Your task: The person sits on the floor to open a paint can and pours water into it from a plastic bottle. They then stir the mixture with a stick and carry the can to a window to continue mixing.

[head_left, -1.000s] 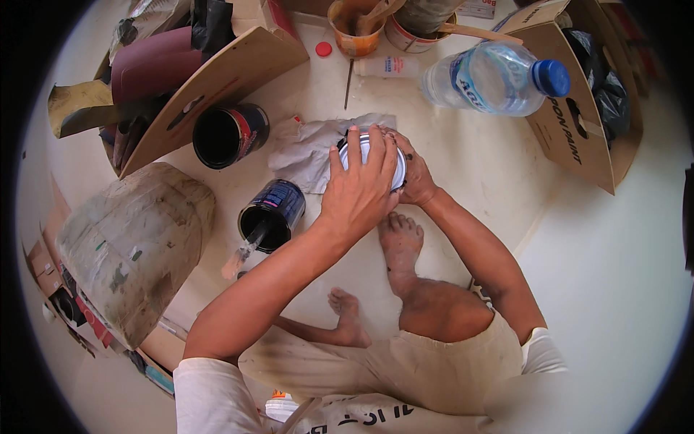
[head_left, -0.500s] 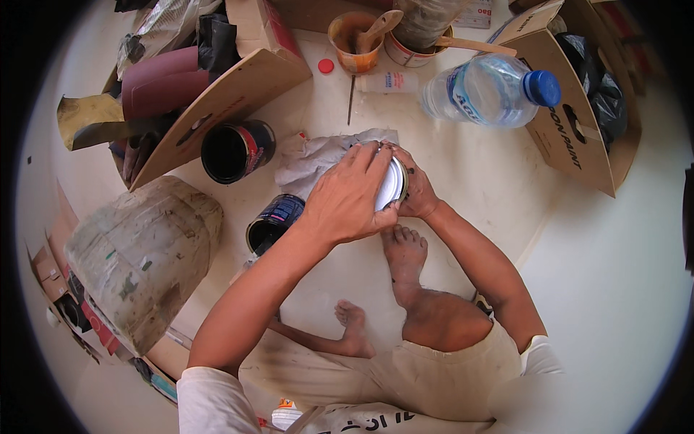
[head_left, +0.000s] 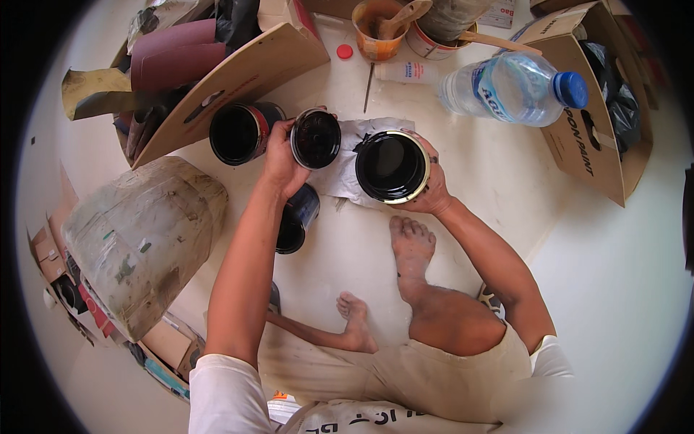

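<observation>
The left hand [head_left: 282, 163] gripped a round lid [head_left: 316, 139] by its edge, with the lid's black-coated inner face turned up. Just right of it and apart from it, the right hand [head_left: 432, 189] was closed around the right side of an open paint can [head_left: 391, 168], whose mouth faced up and showed glossy black inside. Can and lid were held over a crumpled grey sheet [head_left: 347, 137] on the floor. To the left, an open dark can [head_left: 237, 134] lay tipped beside a carton [head_left: 267, 69]; a second dark can [head_left: 307, 206] lay nearer, partly hidden by the left forearm. Whether the left hand touched either, one could not tell. On the far side were a red cap [head_left: 345, 51], an orange tub [head_left: 377, 49] and a small white bottle [head_left: 407, 72]; far right, a clear bottle [head_left: 499, 87] with a blue cap lay beside another carton [head_left: 582, 155].
</observation>
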A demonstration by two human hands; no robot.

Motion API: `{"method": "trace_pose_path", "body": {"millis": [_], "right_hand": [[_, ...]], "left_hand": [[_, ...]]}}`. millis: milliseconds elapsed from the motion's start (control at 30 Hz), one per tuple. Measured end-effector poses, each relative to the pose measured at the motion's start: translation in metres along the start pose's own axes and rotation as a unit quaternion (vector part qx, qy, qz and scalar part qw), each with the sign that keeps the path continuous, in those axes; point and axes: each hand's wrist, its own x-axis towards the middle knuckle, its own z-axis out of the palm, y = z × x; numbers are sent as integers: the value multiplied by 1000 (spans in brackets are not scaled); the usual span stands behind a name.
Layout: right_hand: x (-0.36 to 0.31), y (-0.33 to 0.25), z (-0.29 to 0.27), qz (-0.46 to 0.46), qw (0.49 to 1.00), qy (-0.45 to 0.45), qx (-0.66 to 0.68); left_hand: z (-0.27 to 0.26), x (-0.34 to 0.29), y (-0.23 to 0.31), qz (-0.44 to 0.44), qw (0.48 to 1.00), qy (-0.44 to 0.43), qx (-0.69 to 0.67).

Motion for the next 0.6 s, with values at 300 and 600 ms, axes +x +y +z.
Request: {"method": "trace_pose_path", "body": {"millis": [300,600], "right_hand": [[-5,-29,-26,-34,998,39,30],[-37,-23,-43,70,996,0,-45]], "left_hand": [[12,-20,4,252,778,236,525],[18,-212,-133,20,910,363,197]]}}
